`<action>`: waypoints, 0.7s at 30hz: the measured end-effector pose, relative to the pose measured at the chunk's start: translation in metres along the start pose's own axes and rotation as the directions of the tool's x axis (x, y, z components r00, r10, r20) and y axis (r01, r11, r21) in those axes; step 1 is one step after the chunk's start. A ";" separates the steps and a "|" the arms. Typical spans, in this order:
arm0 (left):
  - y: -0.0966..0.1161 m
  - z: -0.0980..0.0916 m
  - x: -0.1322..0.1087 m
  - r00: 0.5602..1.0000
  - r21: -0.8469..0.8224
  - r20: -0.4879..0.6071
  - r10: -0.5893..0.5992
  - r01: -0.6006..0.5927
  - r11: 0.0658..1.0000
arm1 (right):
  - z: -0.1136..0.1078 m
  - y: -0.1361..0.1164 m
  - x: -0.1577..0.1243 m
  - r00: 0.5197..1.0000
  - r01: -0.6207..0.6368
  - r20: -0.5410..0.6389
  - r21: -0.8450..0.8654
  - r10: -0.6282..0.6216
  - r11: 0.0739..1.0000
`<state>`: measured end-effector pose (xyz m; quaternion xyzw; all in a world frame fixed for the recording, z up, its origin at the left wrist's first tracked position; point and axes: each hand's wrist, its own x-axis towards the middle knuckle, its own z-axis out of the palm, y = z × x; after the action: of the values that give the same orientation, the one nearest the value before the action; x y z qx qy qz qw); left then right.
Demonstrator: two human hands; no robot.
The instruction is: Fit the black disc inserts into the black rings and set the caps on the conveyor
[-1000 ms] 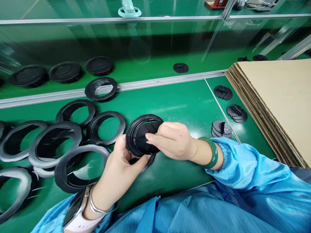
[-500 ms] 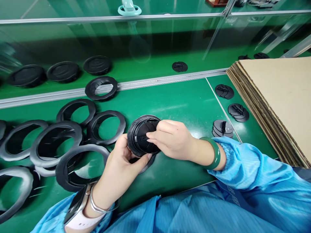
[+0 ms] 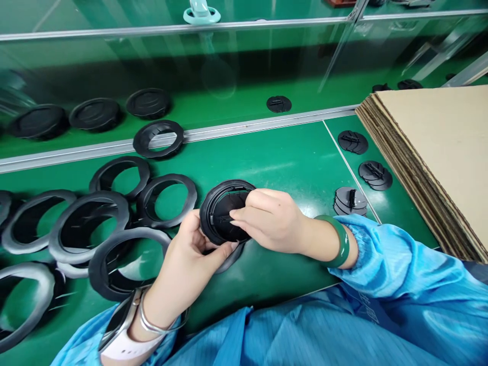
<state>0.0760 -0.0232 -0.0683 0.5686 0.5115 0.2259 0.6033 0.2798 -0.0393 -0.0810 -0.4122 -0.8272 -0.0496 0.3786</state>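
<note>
My left hand (image 3: 198,254) is closed on a black plastic ring (image 3: 209,203), thumb along its near edge and fingers round the left side. The ring is tilted above the green table (image 3: 274,284). A round black disc (image 3: 226,216) sits inside the ring's opening, with a thin gap along its far edge. My right hand (image 3: 267,218) pinches something at the middle of the disc; the fingertips hide most of it. Beneath the ring, part of another dark round piece (image 3: 231,262) lies on the table.
Several loose black rings (image 3: 168,201) lie at the left, some overlapping. Black round covers (image 3: 148,103) stand behind the metal rail (image 3: 244,127). Small stacks of black discs (image 3: 375,175) lie at the right, beside a pile of cardboard sheets (image 3: 438,117).
The disc has tipped within the ring, so a gap now shows along its far edge. Both hands keep nearly the same place and grip.
</note>
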 end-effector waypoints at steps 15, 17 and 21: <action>-0.003 -0.002 -0.002 1.000 0.047 -0.007 0.019 -0.018 0.999 | -0.005 -0.005 0.002 0.971 -0.105 0.220 0.035 0.095 0.994; -0.002 -0.002 -0.002 1.000 0.037 -0.015 0.023 -0.022 0.999 | -0.005 -0.006 0.002 0.969 -0.102 0.227 0.029 0.093 0.994; -0.001 -0.001 -0.002 0.999 0.036 -0.028 0.022 -0.021 0.999 | -0.002 -0.011 0.002 0.981 -0.076 0.177 -0.053 0.084 0.996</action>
<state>0.0738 -0.0252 -0.0685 0.5817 0.5177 0.2311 0.5833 0.2717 -0.0458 -0.0755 -0.4563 -0.8394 -0.0160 0.2948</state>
